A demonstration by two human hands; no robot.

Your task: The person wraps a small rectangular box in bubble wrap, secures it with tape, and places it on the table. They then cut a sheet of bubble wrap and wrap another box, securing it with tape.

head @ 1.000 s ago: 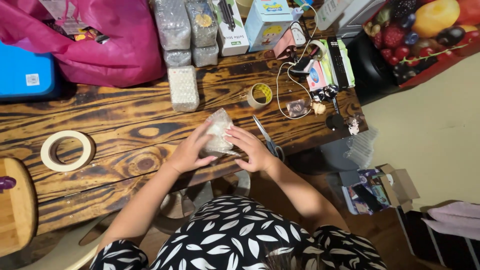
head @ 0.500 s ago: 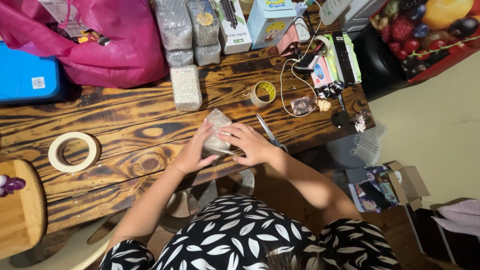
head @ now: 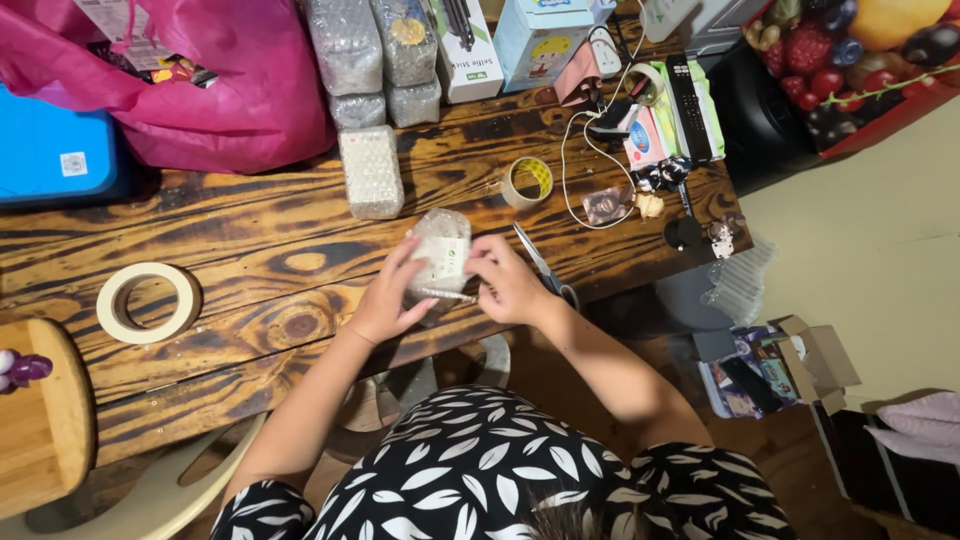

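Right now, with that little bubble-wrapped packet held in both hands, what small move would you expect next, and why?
Probably a reach for the clear tape roll. Both the left hand and the right hand hold the bubble-wrapped packet just above the wooden table, and its lower wrap edge looks loose. The roll lies close beyond the right hand, with scissors beside it.

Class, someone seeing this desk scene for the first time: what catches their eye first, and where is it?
At the centre, the left hand and right hand hold a small bubble-wrapped item above the dark wooden table. A bright pink bag fills the top left, and a roll of pale tape lies at the left.
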